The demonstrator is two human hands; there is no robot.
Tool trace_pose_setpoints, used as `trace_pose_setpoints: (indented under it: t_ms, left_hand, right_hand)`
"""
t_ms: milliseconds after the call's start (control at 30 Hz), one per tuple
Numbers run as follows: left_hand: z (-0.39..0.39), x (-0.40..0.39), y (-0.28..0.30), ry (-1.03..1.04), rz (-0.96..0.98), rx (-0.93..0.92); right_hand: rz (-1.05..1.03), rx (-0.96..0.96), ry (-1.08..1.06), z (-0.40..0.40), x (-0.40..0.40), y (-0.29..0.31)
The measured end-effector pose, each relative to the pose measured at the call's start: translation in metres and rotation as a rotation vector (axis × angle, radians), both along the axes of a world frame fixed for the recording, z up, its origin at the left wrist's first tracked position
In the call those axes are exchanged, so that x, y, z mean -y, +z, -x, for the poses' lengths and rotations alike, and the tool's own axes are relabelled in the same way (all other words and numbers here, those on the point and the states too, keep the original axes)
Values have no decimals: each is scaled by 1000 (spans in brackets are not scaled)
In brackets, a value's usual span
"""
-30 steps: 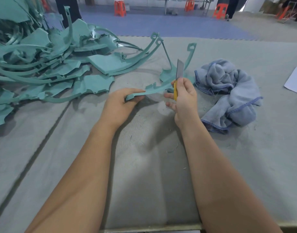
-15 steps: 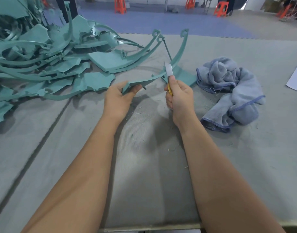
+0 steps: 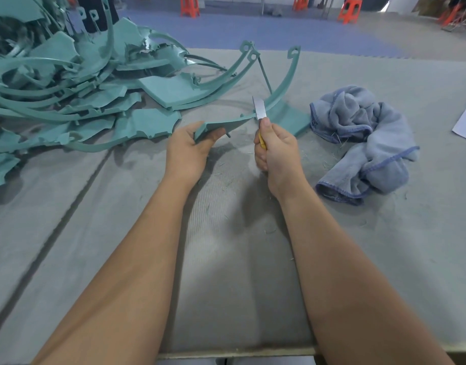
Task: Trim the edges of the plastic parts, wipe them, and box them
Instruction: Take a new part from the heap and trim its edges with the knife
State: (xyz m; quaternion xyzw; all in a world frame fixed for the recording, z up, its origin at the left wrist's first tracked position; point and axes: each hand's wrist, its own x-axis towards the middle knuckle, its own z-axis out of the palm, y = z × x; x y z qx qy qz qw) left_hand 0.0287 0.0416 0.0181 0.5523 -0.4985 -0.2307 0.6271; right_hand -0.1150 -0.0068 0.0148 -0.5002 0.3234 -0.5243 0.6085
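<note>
The left hand (image 3: 187, 148) grips the flat end of a teal plastic part (image 3: 221, 126) held above the table (image 3: 253, 259) middle; the right hand (image 3: 276, 151) clasps a yellow knife (image 3: 259, 109), blade at its edge. It looks light and springy (the thin arc likely flexes), so hold the broad end.

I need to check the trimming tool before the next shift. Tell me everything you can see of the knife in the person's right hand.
The knife is a utility cutter: a flat grey metal blade extended upward from a yellow handle, mostly hidden inside the right hand, which grips it, thumb just below the blade. It stands nearly upright, its blade against the edge of the teal plastic part held by the left hand.
</note>
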Motion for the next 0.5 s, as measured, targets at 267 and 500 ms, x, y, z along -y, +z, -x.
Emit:
trace_pose_setpoints:
  t_ms: [267,500]
  left_hand:
    - [-4,0,0,20,-6,-27]
    - [1,-1,0,15,-16,-33]
  right_hand:
    - [-106,103,151,-6,-6,5]
    - [-247,44,370,18,4,9]
